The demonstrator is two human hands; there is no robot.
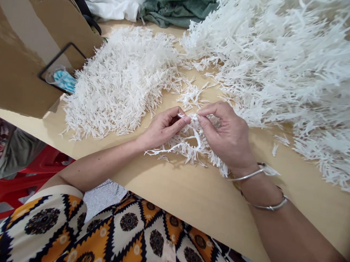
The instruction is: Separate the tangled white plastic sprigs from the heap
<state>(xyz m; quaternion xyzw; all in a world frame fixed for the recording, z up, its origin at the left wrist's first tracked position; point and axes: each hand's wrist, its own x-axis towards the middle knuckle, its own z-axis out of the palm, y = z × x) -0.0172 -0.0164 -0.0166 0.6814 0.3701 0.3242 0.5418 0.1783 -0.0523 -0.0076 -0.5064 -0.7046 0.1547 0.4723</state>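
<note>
Both hands meet over the table, pinching small white branched plastic pieces. My left hand (166,126) has thumb and forefinger pressed together on a white plastic sprig. Close beside it, my right hand (229,134) also pinches at the white plastic; its fingertips nearly touch the left thumb. A white branched plastic stem (196,138) lies under and between the hands, with many thin prongs around it. Exactly where one piece ends and another begins cannot be made out.
A heap of short white sprigs (121,80) lies at the left. A larger pile of long white branched pieces (285,66) fills the right. A cardboard box (28,51) stands far left, and a green cloth (176,6) lies at the back. Red stools (20,188) are below.
</note>
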